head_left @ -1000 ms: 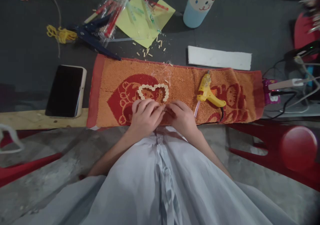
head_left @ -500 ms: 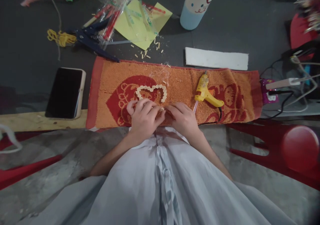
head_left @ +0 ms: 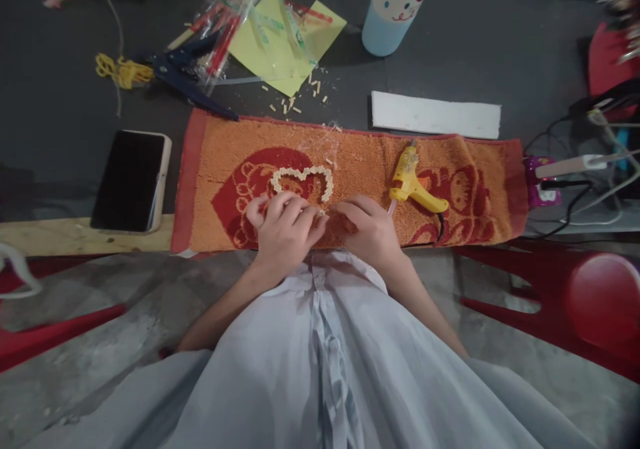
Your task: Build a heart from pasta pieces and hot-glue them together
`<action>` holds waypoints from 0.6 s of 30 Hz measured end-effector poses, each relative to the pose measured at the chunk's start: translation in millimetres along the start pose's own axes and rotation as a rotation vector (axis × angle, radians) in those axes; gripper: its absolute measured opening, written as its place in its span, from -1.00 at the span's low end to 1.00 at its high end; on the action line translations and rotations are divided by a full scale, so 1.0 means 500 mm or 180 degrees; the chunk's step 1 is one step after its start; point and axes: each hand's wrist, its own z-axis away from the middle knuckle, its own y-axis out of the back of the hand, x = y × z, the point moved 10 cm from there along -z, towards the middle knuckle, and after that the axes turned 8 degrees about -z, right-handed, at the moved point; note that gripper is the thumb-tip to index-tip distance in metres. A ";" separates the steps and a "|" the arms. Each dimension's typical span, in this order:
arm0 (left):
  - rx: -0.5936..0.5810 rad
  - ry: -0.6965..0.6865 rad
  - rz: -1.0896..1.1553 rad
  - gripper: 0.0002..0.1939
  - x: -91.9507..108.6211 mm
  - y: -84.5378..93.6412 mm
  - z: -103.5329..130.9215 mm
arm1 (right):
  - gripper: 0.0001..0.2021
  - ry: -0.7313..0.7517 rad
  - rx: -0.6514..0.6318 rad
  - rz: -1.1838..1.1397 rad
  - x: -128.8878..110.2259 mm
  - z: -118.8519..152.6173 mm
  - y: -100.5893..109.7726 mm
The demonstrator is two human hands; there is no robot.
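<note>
The heart (head_left: 303,175) lies on the orange towel (head_left: 363,162), just ahead of my fingers. It's an open outline of small, pale, stubby pieces set side by side, knobbly along its edges, with a dip at the top. Its right side stops short near my fingertips; the left side runs out of sight behind my left hand (head_left: 287,229), so I can't make out the lower point. A few pale bits show at that hand's thumb and fingertips, but whether I'm pinching them or they belong to the heart is hard to tell. My left fingers are bent and loosely spread. My right hand (head_left: 369,229) is half curled close by, its grip hidden. To its right lies the yellow glue gun (head_left: 411,181). On the desk (head_left: 475,42) beyond, the bottle (head_left: 393,19) is cut off at the top.
</note>
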 end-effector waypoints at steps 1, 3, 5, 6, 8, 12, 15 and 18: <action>-0.0028 -0.0008 0.0022 -0.87 0.001 -0.001 0.000 | -0.83 0.0041 0.0026 -0.0085 -0.006 0.000 -0.004; -0.0086 -0.0026 0.0089 -0.87 0.001 -0.002 -0.001 | -0.83 0.0044 0.0083 -0.0264 -0.009 -0.001 -0.008; -0.0122 -0.0046 0.0113 -0.86 0.001 -0.003 0.000 | -0.84 -0.0051 0.0141 -0.0486 -0.001 -0.003 -0.009; -0.0109 -0.0042 0.0103 -0.86 -0.001 -0.001 0.001 | -0.85 -0.0106 0.0175 -0.0602 0.004 -0.003 -0.008; -0.0028 -0.0026 0.0070 -0.86 -0.003 0.004 0.003 | -0.87 -0.0174 0.0258 -0.0808 0.013 -0.004 -0.005; 0.0121 -0.0018 0.0119 -0.90 -0.001 0.013 0.009 | -0.91 -0.0206 0.0434 -0.0993 0.023 0.000 0.000; 0.0171 0.0038 0.0043 -0.89 -0.005 0.016 0.015 | -0.91 -0.0409 0.0405 -0.0865 0.038 0.006 -0.010; 0.0313 0.0036 -0.0105 -0.88 -0.015 0.024 0.019 | -0.90 -0.0649 0.0376 -0.0749 0.051 0.012 -0.020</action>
